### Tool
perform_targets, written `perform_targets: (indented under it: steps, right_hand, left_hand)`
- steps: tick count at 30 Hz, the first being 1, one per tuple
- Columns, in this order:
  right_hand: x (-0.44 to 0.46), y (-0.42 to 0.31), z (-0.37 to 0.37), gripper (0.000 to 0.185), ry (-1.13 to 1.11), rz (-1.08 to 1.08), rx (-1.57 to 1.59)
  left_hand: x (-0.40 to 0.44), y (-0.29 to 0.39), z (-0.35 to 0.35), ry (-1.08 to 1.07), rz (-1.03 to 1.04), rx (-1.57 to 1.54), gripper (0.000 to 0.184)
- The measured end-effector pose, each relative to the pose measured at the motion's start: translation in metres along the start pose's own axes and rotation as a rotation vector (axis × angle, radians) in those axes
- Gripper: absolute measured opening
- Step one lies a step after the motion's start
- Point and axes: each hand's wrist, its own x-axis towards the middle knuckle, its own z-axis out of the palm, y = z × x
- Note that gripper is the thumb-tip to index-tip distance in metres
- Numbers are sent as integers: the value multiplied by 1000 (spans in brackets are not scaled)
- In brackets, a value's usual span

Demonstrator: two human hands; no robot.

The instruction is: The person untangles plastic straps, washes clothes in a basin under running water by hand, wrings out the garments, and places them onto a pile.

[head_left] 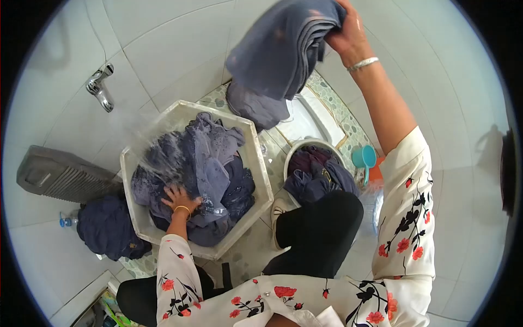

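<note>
My right hand (pixel 348 34), raised at the top right, is closed around one end of a thick folded grey-blue cloth (pixel 267 52). Several layers show along its edge, and it hangs down toward the left. My left hand (pixel 181 200) lies with fingers spread on wet dark blue clothes (pixel 210 158) heaped in a large pale six-sided basin (pixel 263 169). A blurred spray of water is over the left part of the heap. White suds show on the clothes near my left hand.
A chrome tap (pixel 99 87) is on the left wall. Below it lean a grey washboard (pixel 62 171) and a dark clothes pile (pixel 109 226). Grey cloth (pixel 256 103) lies behind the basin. Right of it stand a clothes-filled bucket (pixel 289 158) and a turquoise cup (pixel 364 157).
</note>
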Motion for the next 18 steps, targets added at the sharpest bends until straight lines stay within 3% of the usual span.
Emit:
perform_targets:
  steps: [1,3,5,6,7,9,10,12,13,15,16,17,18]
  right_hand:
    - [-11,-5,17,53,-80,41,-8]
    - [-59,-7,66,38,-175,40,-58]
    - [-78,15,81,36,-323,166,-234]
    - [-92,32,92,38,-447,139,-449]
    - [-104,49,99,40,-569,110,-660]
    - [-119,92,95,39,-795,182,-729]
    - [-121,108,87,37,-765,280,-758]
    - [-118,141,60,32,-686,419,-814]
    - [-112,159,41,29,-633,462,-846]
    - [-104,203,-9,24,-459,509,-838]
    - [-100,223,-36,24,-418,509,-903]
    - [-96,242,-61,25,-372,508,-966]
    - [-93,258,-81,28,-379,498,-1142]
  left_hand:
    - [-3,0,-11,-68,9,-8,98]
    - [-7,-7,-25,-118,6,-6,98]
    - [-11,-15,-26,-156,106,-81,96]
    - [-2,-23,-8,-8,156,-176,93]
    - [11,-28,13,-8,142,-163,93]
    - [28,-48,46,305,324,-684,89]
    - [16,-51,40,302,293,-671,89]
    - [-2,-36,23,266,120,-1434,87]
    - [-17,-31,6,268,99,-1429,87]
    - [-39,-21,-24,25,-252,-1771,90]
    - [-26,-28,-11,-34,-100,-1895,101]
    - [-14,-26,1,-41,-106,-1888,101]
    - [-1,-24,9,80,-173,-1582,109]
